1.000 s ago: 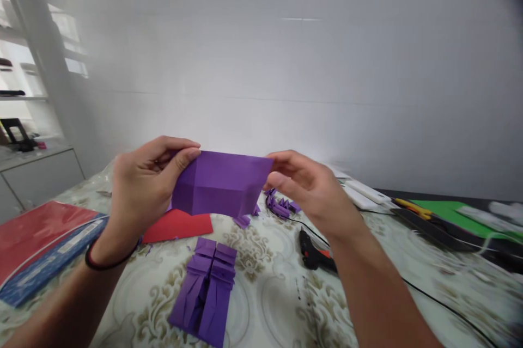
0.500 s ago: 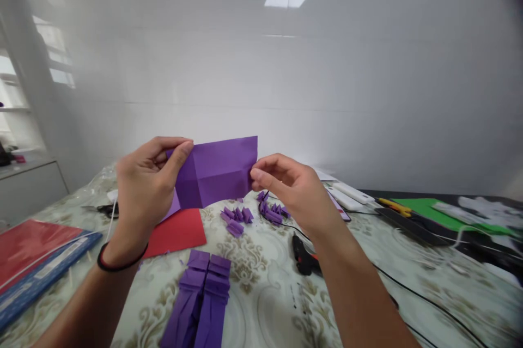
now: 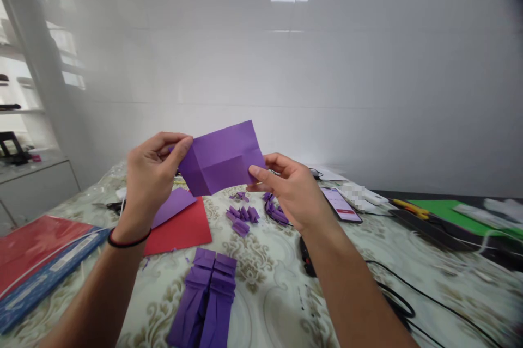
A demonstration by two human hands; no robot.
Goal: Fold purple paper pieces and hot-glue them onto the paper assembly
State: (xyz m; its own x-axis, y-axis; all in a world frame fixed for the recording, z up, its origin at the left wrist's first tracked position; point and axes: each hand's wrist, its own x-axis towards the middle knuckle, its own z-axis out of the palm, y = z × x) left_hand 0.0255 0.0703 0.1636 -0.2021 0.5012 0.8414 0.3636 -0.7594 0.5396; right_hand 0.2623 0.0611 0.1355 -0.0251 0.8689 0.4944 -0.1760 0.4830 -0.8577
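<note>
A creased sheet of purple paper (image 3: 226,154) is held up above the table between both hands, its right end tilted upward. My left hand (image 3: 153,174) pinches its upper left corner between thumb and fingers. At the lower right edge, my right hand (image 3: 288,184) grips the sheet, thumb on the near face and fingers behind. Below them lies a folded purple paper piece (image 3: 206,296) with two side-by-side pleated halves. Several small folded purple pieces (image 3: 243,214) rest farther back, and more are partly hidden behind my right hand.
Red paper (image 3: 183,228) with a purple sheet (image 3: 174,206) on it lies left of centre. A blue-edged package (image 3: 53,269) sits far left. A phone (image 3: 342,203), yellow-handled scissors (image 3: 411,208), green sheets (image 3: 445,214) and black cables (image 3: 425,296) are on the right.
The purple sheet has tilted, its right end higher, and my right thumb now lies farther over its face. The view has shifted slightly, exposing more of the phone.
</note>
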